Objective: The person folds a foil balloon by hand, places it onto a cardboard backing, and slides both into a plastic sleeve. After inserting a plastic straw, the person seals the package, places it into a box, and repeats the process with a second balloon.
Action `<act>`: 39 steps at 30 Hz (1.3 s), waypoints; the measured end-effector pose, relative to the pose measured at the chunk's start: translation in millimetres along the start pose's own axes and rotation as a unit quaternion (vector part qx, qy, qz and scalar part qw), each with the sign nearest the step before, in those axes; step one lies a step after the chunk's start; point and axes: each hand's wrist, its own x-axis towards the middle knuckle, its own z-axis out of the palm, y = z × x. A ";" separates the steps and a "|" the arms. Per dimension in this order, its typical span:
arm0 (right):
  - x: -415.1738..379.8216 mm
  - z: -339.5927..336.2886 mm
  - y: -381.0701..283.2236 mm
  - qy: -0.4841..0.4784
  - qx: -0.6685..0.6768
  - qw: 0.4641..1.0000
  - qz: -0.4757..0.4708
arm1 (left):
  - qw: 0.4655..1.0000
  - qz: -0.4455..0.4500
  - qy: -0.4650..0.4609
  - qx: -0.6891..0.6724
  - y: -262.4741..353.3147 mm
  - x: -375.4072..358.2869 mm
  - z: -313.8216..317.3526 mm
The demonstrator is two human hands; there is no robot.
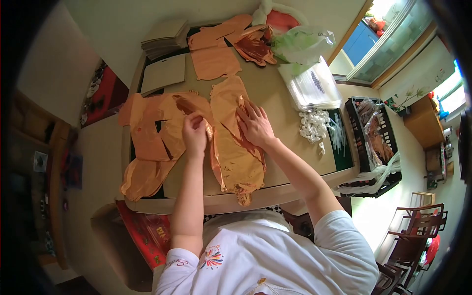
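Note:
A flat, copper-coloured foil balloon (241, 164) lies lengthwise on the table in front of me, with creases and a folded flap down its middle. My left hand (195, 133) is closed in a pinch at its left side, with a bit of crinkled foil at the fingertips. Fingers spread, my right hand (255, 124) rests flat on the balloon's upper right part. Left of my left hand, more flat foil balloons (147, 115) overlap in a pile. Another flat foil piece (214, 64) lies at the far side, beside a crumpled, darker one (255, 44).
Grey cardboard sheets (164, 73) and a stack of them (164, 37) sit at the back left. To the right are clear plastic sleeves (314, 86), white looped strips (314, 125) and clear straws (338, 135). A black crate (373, 132) stands beyond the table's right edge.

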 end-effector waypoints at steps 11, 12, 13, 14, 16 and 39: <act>-1.2 0.6 0.7 0.013 0.013 1.000 -0.007 | 0.985 0.159 -0.002 0.069 18.0 -13.0 37.9; -1.6 1.0 1.5 0.014 0.010 1.000 -0.007 | 0.976 0.174 0.009 0.131 12.7 -6.7 28.9; -3.1 1.8 1.4 0.012 0.009 1.000 -0.007 | 0.963 0.187 0.021 0.194 5.4 -2.1 18.8; -1.5 2.2 1.7 0.012 0.007 1.000 -0.012 | 0.945 0.202 0.037 0.256 -5.1 6.5 7.9; -1.1 -2.0 0.8 0.009 0.002 1.000 -0.010 | 0.949 0.153 -0.096 0.260 -31.9 13.5 7.1; -0.5 -3.1 -1.2 -0.015 0.011 1.000 -0.012 | 0.866 0.268 -0.149 0.394 -41.4 -6.3 47.0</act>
